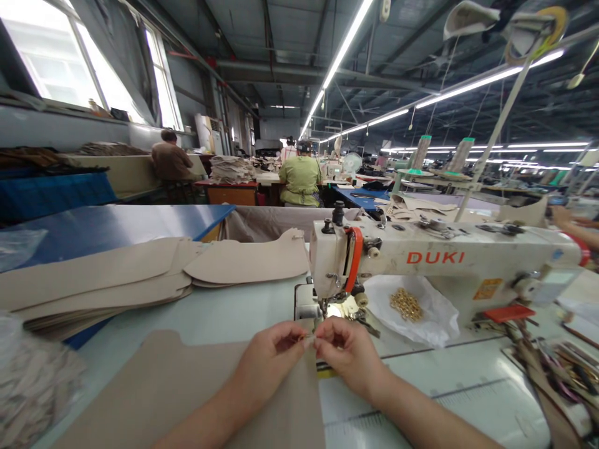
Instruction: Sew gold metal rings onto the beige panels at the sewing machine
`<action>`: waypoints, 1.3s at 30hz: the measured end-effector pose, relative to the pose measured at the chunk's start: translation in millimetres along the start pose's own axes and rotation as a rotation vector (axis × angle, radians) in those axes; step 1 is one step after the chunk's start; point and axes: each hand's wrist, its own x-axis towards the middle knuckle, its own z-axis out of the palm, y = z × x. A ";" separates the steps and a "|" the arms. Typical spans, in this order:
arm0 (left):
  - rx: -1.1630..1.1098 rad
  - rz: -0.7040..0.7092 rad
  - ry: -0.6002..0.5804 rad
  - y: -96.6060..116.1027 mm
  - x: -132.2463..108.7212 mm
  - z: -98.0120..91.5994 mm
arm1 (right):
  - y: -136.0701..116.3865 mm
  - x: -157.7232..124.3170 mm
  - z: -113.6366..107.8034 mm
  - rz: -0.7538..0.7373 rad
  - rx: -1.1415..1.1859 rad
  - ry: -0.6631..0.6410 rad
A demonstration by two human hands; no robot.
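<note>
Just in front of the sewing machine's (444,249) needle area, my left hand (272,357) and my right hand (352,357) meet with fingertips pinched closely together. Between them is something small and partly hidden, too small to name. Beneath my left hand and forearm lies a large beige panel (187,380), flat on the pale worktable (234,312), its right edge near the fingertips. A white plastic sheet (435,321) with a pile of small gold-coloured metal pieces (406,304) rests under the machine's arm, right of my hands.
Stacked beige cut panels (116,268) lie at the left, beside a bundle of beige scraps (37,380). Straps and tools (556,380) crowd the right side. Thread cones (461,156) stand behind the machine. Farther off, a person in a yellow-green top (301,179) sits facing away.
</note>
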 end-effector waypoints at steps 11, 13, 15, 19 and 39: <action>0.186 0.069 -0.033 -1.1 -3.5 -2.0 | -6.3 -1.8 -5.4 -0.068 -0.129 -0.080; 0.258 0.116 0.001 0.0 -2.1 -3.8 | -7.4 -1.9 -6.7 -0.095 -0.202 -0.072; 0.368 0.198 0.073 1.4 -0.8 -7.1 | -6.6 -0.7 -8.3 -0.076 -0.196 -0.052; 0.684 0.273 0.107 -2.9 -0.6 -11.7 | -1.6 5.9 -13.5 0.148 -0.039 -0.040; 0.865 0.644 0.071 -15.3 -2.3 7.7 | -25.8 37.7 -17.5 0.613 -0.143 -0.299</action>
